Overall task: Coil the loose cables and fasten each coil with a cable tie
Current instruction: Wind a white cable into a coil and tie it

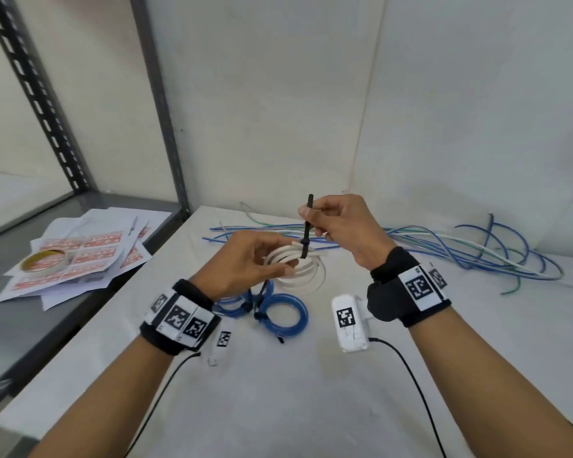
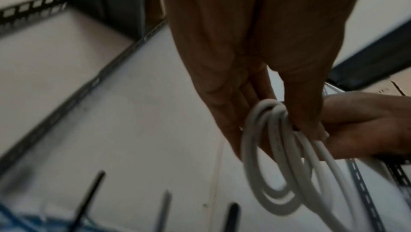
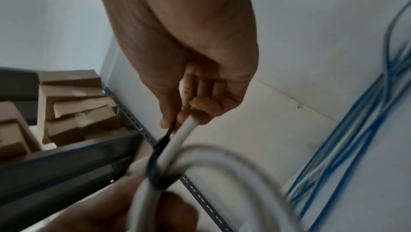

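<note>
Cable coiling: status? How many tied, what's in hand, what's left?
Done: two blue coils lie on the table, each with a black tie on it. In hand: the left hand holds the white coil while the right hand pulls the tail of the black cable tie looped round it. Left: a loose bundle of blue, white and green cables at the back.

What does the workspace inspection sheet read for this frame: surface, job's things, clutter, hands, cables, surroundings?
Surface: white table, bare at the near edge.
Job's things: white coil with a black cable tie looped round it; two tied blue coils lie nearer.
Clutter: tape roll on printed sheets, left shelf.
Hands: left hand holds the white coil; right hand pinches the tie's tail.
Cables: loose blue, white and green cables far right.
Surroundings: slotted metal rack, cardboard boxes, white walls.
</note>
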The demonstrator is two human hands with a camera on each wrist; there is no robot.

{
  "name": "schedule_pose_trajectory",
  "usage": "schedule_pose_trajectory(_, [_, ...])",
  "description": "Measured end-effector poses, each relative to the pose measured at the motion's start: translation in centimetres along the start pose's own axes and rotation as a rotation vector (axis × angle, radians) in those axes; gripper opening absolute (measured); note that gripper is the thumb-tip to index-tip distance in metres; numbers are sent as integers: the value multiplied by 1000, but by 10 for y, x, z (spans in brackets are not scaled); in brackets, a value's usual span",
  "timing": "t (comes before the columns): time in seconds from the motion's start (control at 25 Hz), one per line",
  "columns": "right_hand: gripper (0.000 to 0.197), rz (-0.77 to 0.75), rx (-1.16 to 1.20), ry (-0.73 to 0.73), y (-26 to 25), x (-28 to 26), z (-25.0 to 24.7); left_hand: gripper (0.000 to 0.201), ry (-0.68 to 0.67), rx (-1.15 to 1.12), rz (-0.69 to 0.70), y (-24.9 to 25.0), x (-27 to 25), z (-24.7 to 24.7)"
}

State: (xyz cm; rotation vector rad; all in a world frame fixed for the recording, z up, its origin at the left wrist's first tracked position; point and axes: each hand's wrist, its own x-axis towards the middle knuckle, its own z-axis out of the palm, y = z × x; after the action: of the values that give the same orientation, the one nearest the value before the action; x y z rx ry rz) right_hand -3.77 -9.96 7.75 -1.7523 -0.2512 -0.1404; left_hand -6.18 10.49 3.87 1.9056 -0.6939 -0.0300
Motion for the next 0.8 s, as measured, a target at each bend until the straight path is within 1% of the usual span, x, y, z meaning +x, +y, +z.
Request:
schedule_pose_trajectory(0.04, [15,3,-20,-36,-1,-1,7,31,-10,25,-26,1,-12,-9])
schedule_pose_trajectory(0.12, [17,26,-37,-98,-2,-1,21,21,-4,45,-56,2,-28,-22])
schedule_pose_trajectory(0.24, [20,80,-46,-152,0,-2,38,10,1,8,-63,1,-45,-32])
schedule_pose_trajectory(0.36, [21,108,-24,-155,-2,-6,46,19,8,-54,-71,-1,-53,-34])
schedule_pose_trajectory(0.44, [26,107,0,-131,-4,-7,45,17,18,-46,-42,-6,-54,-32])
schedule_pose_trajectory(0.48, [31,115,20,-127,-4,-9,44,14,37,-65,-34,-9,-54,-30])
schedule_pose_trajectory(0.52, [36,131,36,-142,-6,-10,44,13,83,-120,-47,-11,-53,-27])
schedule_pose_trajectory(0.56, [43,155,41,-169,-7,-13,45,14,143,-194,-76,-12,-51,-24])
schedule_pose_trajectory(0.64, [58,195,-4,-202,-9,-23,53,16,286,-269,-117,-13,-45,-16])
schedule_pose_trajectory(0.68, [63,182,-27,-173,-9,-28,60,16,364,-284,-130,-11,-41,-11])
schedule_pose_trajectory(0.72, [66,138,-26,-101,-7,-33,70,16,433,-314,-136,-9,-36,-5])
schedule_pose_trajectory(0.8, [67,15,34,115,-1,-37,90,11,503,-471,-156,1,-28,9])
